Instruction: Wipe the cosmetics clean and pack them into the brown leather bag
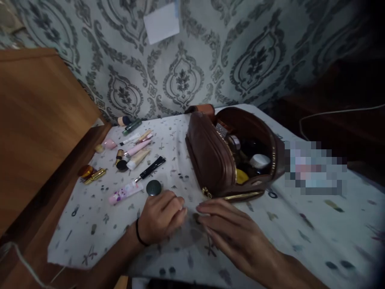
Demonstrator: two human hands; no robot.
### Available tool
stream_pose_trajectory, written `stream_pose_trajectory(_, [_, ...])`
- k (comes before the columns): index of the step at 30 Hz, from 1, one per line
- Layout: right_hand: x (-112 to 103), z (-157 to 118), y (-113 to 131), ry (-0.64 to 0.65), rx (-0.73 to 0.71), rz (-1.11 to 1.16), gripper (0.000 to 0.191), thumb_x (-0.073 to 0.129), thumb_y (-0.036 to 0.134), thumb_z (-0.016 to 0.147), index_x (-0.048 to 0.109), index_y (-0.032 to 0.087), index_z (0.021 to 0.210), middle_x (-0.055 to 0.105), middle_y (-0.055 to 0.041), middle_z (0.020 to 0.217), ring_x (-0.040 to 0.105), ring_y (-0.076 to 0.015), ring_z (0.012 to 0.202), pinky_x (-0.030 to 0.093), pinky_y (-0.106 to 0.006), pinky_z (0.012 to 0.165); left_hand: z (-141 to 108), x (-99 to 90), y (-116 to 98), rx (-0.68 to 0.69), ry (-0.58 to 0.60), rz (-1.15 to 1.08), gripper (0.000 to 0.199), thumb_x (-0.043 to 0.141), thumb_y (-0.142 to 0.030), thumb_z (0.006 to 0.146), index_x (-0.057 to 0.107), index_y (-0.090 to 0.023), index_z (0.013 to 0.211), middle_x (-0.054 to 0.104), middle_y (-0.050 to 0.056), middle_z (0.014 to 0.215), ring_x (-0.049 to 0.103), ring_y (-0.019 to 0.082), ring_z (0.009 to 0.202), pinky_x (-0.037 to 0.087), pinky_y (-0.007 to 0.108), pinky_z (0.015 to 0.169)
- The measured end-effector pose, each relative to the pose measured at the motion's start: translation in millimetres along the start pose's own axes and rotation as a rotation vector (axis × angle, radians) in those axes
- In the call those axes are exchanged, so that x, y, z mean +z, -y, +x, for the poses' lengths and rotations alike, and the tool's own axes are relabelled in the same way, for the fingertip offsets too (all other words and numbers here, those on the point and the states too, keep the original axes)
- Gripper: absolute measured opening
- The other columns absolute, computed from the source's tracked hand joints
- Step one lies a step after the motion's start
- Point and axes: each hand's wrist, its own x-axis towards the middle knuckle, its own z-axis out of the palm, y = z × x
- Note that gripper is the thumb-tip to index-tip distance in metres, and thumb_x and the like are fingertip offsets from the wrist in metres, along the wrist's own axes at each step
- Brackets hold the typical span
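Observation:
My left hand (162, 216), with a black band at its wrist, is curled closed above the table; what it holds, if anything, is hidden. Just behind its knuckles is a dark round lidded item (154, 187). My right hand (237, 233) has its fingers stretched out, tips pointing at the left hand, and a small dark spot by the fingertips is too blurred to name. In front of it a brown zippered bag (210, 148) stands unzipped. Inside it show a white-capped item (260, 161), a yellow item (241, 176) and other dim things.
Left of the bag, several cosmetics lie on the patterned cloth (99, 228): a black tube (151, 168), a pink-capped tube (126, 192), a beige tube (138, 159) and a gold tube (95, 176). A wooden panel (45, 120) bounds the left; patterned wallpaper (183, 76) rises behind.

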Motion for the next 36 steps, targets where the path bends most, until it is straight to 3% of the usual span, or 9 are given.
stream_pose_trajectory(7, [62.1, 38.5, 2.0, 0.149, 0.152, 0.081, 0.027, 0.052, 0.014, 0.09, 0.067, 0.019, 0.111, 0.068, -0.0126, 0.117, 0.068, -0.0221, 0.109, 0.058, -0.036, 0.093, -29.3, -19.8, 36.7, -0.197, -0.007, 0.002, 0.016, 0.043, -0.018, 0.098, 0.057, -0.016, 0.091, 0.06, 0.003, 0.073, 0.057, 0.014, 0.065, 0.045, 0.025, 0.061])
stream_pose_trajectory(12, [99.3, 65.0, 10.3, 0.114, 0.184, 0.171, 0.026, 0.049, 0.012, 0.09, 0.067, 0.019, 0.107, 0.067, -0.0117, 0.115, 0.07, -0.0205, 0.1, 0.061, -0.033, 0.084, -49.5, -38.5, 66.7, -0.325, -0.014, 0.035, 0.02, 0.042, -0.019, 0.099, 0.058, -0.017, 0.089, 0.062, 0.004, 0.077, 0.059, 0.014, 0.07, 0.047, 0.024, 0.067])
stream_pose_trajectory(17, [129.8, 68.3, 11.3, -0.003, -0.045, 0.186, 0.027, 0.048, 0.007, 0.091, 0.064, 0.02, 0.108, 0.069, -0.0099, 0.102, 0.069, -0.0185, 0.093, 0.06, -0.029, 0.079, -74.0, -55.6, 107.8, -0.506, -0.06, 0.117, 0.025, 0.04, -0.029, 0.099, 0.059, -0.019, 0.085, 0.065, 0.004, 0.08, 0.062, 0.015, 0.075, 0.048, 0.024, 0.071])
stream_pose_trajectory(20, [138.4, 62.3, 8.2, 0.029, -0.173, 0.151, 0.028, 0.047, 0.005, 0.092, 0.063, 0.019, 0.111, 0.07, -0.0094, 0.098, 0.068, -0.0194, 0.09, 0.06, -0.031, 0.078, -84.4, -68.6, 134.5, -0.615, -0.082, 0.2, 0.028, 0.039, -0.032, 0.098, 0.06, -0.019, 0.086, 0.067, 0.005, 0.081, 0.063, 0.016, 0.077, 0.047, 0.026, 0.073])
stream_pose_trajectory(24, [139.9, 57.8, 1.4, 0.086, -0.124, 0.15, 0.029, 0.048, 0.007, 0.092, 0.063, 0.02, 0.112, 0.071, -0.0087, 0.098, 0.069, -0.0191, 0.089, 0.061, -0.031, 0.078, -86.3, -96.4, 177.9, -0.79, -0.064, 0.338, 0.033, 0.038, -0.038, 0.097, 0.062, -0.017, 0.088, 0.065, 0.003, 0.071, 0.06, 0.017, 0.066, 0.044, 0.026, 0.067])
stream_pose_trajectory(26, [140.2, 56.7, -2.8, 0.082, -0.053, 0.134, 0.028, 0.048, 0.009, 0.092, 0.064, 0.02, 0.112, 0.071, -0.0105, 0.106, 0.07, -0.0197, 0.097, 0.061, -0.032, 0.083, -82.3, -111.7, 203.6, -0.88, -0.027, 0.416, 0.035, 0.037, -0.038, 0.096, 0.064, -0.016, 0.094, 0.067, 0.005, 0.075, 0.061, 0.018, 0.068, 0.043, 0.027, 0.066])
stream_pose_trajectory(30, [144.8, 51.1, -11.5, 0.115, 0.011, 0.071, 0.03, 0.047, 0.011, 0.091, 0.065, 0.019, 0.113, 0.068, -0.013, 0.121, 0.069, -0.0215, 0.108, 0.061, -0.034, 0.089, -68.3, -131.5, 257.5, -1.027, 0.117, 0.536, 0.032, 0.043, -0.036, 0.093, 0.068, -0.018, 0.101, 0.073, 0.01, 0.094, 0.067, 0.024, 0.089, 0.047, 0.03, 0.075])
stream_pose_trajectory(33, [148.1, 46.5, -17.0, 0.087, 0.02, 0.007, 0.03, 0.047, 0.012, 0.092, 0.066, 0.018, 0.114, 0.063, -0.0157, 0.129, 0.064, -0.0247, 0.119, 0.059, -0.038, 0.094, -58.3, -132.7, 293.7, -1.11, 0.271, 0.574, 0.029, 0.052, -0.033, 0.088, 0.069, -0.021, 0.11, 0.072, 0.013, 0.111, 0.067, 0.03, 0.101, 0.05, 0.036, 0.082])
stream_pose_trajectory(36, [147.0, 46.9, -18.0, 0.12, 0.049, 0.001, 0.026, 0.047, 0.014, 0.092, 0.067, 0.017, 0.108, 0.064, -0.0171, 0.128, 0.063, -0.0252, 0.12, 0.057, -0.038, 0.097, -53.5, -126.3, 321.7, -1.162, 0.408, 0.577, 0.044, 0.059, -0.029, 0.084, 0.062, -0.027, 0.128, 0.068, 0.014, 0.124, 0.066, 0.034, 0.11, 0.051, 0.042, 0.089])
